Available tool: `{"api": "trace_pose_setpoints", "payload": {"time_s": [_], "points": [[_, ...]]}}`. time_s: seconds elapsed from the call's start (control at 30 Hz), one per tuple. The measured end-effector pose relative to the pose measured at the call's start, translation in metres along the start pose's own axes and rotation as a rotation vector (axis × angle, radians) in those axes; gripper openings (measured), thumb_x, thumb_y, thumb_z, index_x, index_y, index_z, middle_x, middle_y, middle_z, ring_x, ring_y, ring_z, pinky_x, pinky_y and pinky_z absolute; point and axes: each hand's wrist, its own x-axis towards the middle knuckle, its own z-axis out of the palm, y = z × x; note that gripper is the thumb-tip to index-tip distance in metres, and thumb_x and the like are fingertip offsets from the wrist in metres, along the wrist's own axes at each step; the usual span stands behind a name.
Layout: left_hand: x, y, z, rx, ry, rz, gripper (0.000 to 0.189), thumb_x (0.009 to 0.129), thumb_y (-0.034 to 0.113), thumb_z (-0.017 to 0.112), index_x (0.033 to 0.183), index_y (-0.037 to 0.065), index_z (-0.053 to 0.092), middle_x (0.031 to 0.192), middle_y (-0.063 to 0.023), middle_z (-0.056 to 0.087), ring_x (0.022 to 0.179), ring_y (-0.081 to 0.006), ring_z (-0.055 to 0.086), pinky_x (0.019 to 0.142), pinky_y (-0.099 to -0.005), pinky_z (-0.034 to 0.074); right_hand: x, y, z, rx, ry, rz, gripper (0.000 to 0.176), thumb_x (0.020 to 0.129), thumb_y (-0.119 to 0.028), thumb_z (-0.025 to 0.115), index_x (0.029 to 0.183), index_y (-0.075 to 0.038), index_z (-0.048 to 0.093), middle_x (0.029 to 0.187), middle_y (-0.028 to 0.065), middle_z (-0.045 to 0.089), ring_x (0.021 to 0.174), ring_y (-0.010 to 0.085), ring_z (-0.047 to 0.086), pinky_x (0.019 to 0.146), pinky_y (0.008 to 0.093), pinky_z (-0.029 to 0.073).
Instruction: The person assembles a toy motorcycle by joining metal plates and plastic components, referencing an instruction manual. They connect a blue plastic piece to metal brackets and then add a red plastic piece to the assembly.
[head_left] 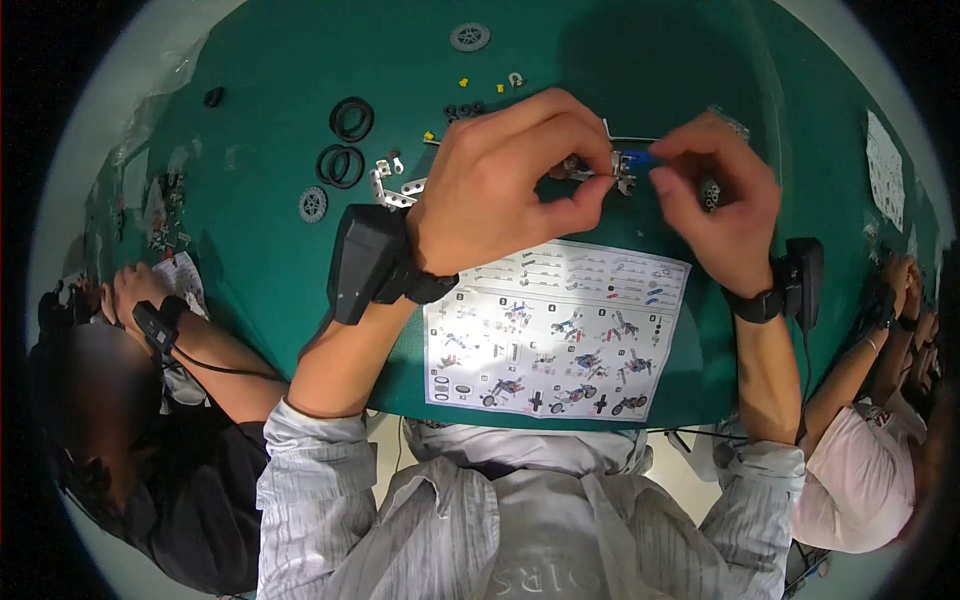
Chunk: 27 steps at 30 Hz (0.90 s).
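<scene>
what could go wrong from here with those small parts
The small silver-and-blue assembly, pinched by the left hand, might slip and drop. The silver perforated metal strips appear beside the black wrist device, which could knock them. Tiny yellow pieces lying loose on the green tabletop could scatter.

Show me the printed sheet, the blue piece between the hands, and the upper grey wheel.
Printed sheet [555, 330], head view: its printed face.
Blue piece [637, 158], head view: its visible side.
Upper grey wheel [470, 37], head view: its hub.
</scene>
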Motion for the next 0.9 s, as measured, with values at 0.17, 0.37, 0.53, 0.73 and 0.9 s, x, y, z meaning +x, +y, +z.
{"api": "trace_pose_setpoints", "payload": {"time_s": [0.17, 0.37, 0.53, 0.73, 0.9], "points": [[0.0, 0.003, -0.002, 0.114, -0.082, 0.045, 0.024, 0.071, -0.001, 0.083, 0.09, 0.005, 0.071, 0.099, -0.0059, 0.072, 0.076, -0.0196, 0.071, 0.064, -0.0301, 0.057, -0.001, 0.01, 0.005, -0.071, -0.083, -0.126, 0.023, 0.076, 0.002, 0.081, 0.097, -0.006, 0.074, 0.086, 0.0027, 0.066, 0.059, 0.0067, 0.051, 0.05, 0.0224, 0.036], [-0.004, 0.0, 0.004, 0.146, -0.081, 0.099, 0.027, 0.067, 0.0, 0.084, 0.089, 0.007, 0.07, 0.098, -0.0047, 0.071, 0.077, -0.0214, 0.071, 0.064, -0.0313, 0.057, -0.003, 0.013, 0.006, -0.111, -0.08, -0.192, 0.025, 0.073, 0.004, 0.081, 0.095, -0.005, 0.074, 0.088, 0.0047, 0.067, 0.06, 0.0085, 0.053, 0.05, 0.0231, 0.039], [-0.006, -0.003, 0.004, 0.143, -0.067, 0.103, 0.028, 0.066, 0.0, 0.084, 0.089, 0.006, 0.07, 0.097, -0.0042, 0.071, 0.077, -0.0214, 0.07, 0.064, -0.0319, 0.057, -0.001, 0.013, 0.004, -0.068, -0.11, -0.235, 0.025, 0.073, 0.003, 0.082, 0.096, -0.003, 0.074, 0.088, 0.0073, 0.069, 0.061, 0.0109, 0.058, 0.051, 0.0232, 0.043], [-0.006, -0.006, 0.005, 0.128, -0.068, 0.089, 0.027, 0.067, 0.0, 0.084, 0.089, 0.006, 0.07, 0.096, -0.004, 0.071, 0.076, -0.0217, 0.07, 0.064, -0.0318, 0.057, -0.003, 0.01, 0.004, -0.081, -0.139, -0.231, 0.023, 0.074, 0.004, 0.082, 0.095, -0.002, 0.074, 0.087, 0.009, 0.07, 0.067, 0.0144, 0.067, 0.055, 0.0245, 0.051], [-0.005, -0.006, 0.004, 0.139, -0.066, 0.083, 0.026, 0.067, 0.002, 0.084, 0.088, 0.007, 0.07, 0.096, -0.0035, 0.071, 0.076, -0.022, 0.07, 0.063, -0.0315, 0.057, -0.002, 0.011, 0.005, -0.112, -0.128, -0.24, 0.022, 0.075, 0.006, 0.081, 0.094, -0.001, 0.073, 0.087, 0.0094, 0.071, 0.067, 0.016, 0.069, 0.056, 0.0251, 0.054]]}}
